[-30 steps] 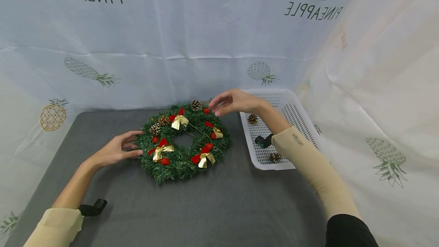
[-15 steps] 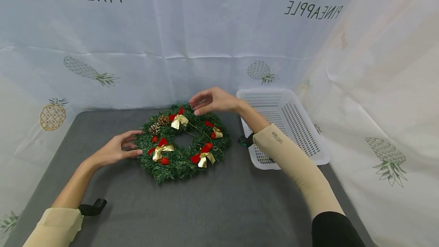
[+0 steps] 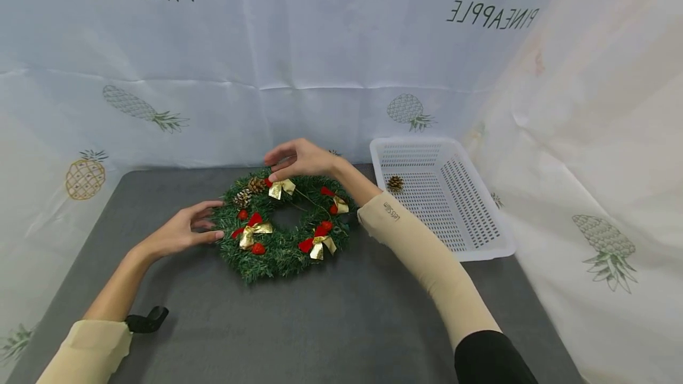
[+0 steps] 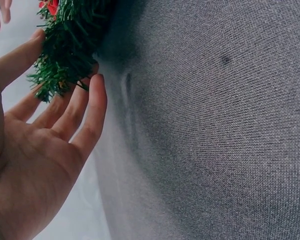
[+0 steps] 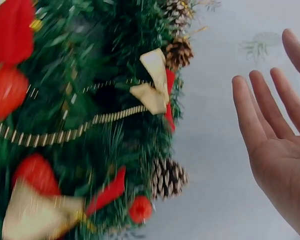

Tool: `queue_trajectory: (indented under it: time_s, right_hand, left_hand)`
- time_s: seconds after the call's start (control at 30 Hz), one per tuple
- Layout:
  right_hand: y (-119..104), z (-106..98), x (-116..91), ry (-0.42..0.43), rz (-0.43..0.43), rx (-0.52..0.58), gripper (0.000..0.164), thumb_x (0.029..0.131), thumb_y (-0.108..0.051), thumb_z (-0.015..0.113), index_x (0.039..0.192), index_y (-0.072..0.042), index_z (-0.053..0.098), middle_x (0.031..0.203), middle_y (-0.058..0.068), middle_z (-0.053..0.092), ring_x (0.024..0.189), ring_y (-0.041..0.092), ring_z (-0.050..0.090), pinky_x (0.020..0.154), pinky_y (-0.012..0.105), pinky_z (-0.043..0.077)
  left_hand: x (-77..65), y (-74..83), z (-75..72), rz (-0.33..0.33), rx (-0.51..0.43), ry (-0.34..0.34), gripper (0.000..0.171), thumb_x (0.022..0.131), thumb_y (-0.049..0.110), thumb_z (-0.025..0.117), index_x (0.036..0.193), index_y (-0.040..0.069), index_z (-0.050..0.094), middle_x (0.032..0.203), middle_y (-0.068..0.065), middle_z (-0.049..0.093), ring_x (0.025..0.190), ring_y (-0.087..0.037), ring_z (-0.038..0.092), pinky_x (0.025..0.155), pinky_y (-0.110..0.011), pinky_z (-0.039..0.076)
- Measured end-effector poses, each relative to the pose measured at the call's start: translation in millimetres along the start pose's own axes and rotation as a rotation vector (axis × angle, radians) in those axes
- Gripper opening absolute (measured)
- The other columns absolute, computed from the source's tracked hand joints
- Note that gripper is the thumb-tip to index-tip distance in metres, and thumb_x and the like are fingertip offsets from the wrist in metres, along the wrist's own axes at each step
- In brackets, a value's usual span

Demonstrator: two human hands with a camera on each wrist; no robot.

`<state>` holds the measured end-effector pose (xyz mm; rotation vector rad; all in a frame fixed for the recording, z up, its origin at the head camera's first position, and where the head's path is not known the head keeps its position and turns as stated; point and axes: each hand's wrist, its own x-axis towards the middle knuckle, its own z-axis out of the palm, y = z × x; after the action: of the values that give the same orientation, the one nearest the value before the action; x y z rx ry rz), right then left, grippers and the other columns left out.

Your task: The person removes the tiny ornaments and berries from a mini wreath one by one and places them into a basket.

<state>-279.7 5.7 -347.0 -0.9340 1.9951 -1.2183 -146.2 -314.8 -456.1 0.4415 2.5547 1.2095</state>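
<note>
Your right hand [image 3: 299, 160] swept left across the far side of the wreath [image 3: 283, 224] over the last second: it had been at the far-right edge near the basket [image 3: 482, 242], and now sat over the top-left arc by the gold bow [image 3: 281, 188], fingers relaxed and spread, holding nothing, as the right wrist view confirmed. One pine cone [image 3: 395, 182] lay in the basket; my read was you had come back for another ornament. Your left hand [image 3: 181, 233] hadn't moved, open, fingertips touching the wreath's left edge and steadying it. The wreath lay flat mid-bench [image 3: 320, 325], between both hands, basket just beside it to the right
</note>
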Motion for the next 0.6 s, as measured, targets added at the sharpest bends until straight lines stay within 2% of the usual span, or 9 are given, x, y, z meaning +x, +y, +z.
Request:
queue_trajectory:
  time_s: [0.17, 0.43, 0.6]
  right_hand:
    - [-1.0, 10.3, 17.5, 0.032, 0.009, -0.004, 0.049, 0.086, -0.025, 0.075, 0.131, -0.017, 0.058, 0.135, 0.002, 0.060, 0.124, 0.017, 0.060, 0.096, 0.023, 0.054]
    - [-1.0, 19.6, 36.4, 0.050, 0.027, -0.046, 0.048, 0.088, -0.025, 0.073, 0.132, -0.015, 0.058, 0.137, 0.006, 0.058, 0.126, 0.020, 0.057, 0.094, 0.022, 0.054]
    - [5.4, 23.1, 42.0, 0.049, 0.069, -0.057, 0.051, 0.087, -0.025, 0.073, 0.135, -0.015, 0.056, 0.141, 0.005, 0.056, 0.132, 0.022, 0.052, 0.097, 0.025, 0.053]
  left_hand:
    - [1.0, 1.8, 0.2, -0.010, -0.008, -0.001, 0.071, 0.092, 0.031, 0.067, 0.151, 0.014, 0.031, 0.155, -0.023, 0.031, 0.122, -0.046, 0.055, 0.084, -0.046, 0.058]
    - [1.2, 2.6, -0.7, -0.018, -0.018, -0.003, 0.071, 0.092, 0.031, 0.067, 0.151, 0.013, 0.031, 0.155, -0.023, 0.031, 0.122, -0.047, 0.054, 0.086, -0.050, 0.057]
    - [0.5, 0.7, -0.7, -0.020, -0.029, -0.003, 0.072, 0.092, 0.032, 0.067, 0.151, 0.014, 0.031, 0.156, -0.021, 0.030, 0.123, -0.047, 0.054, 0.086, -0.050, 0.057]
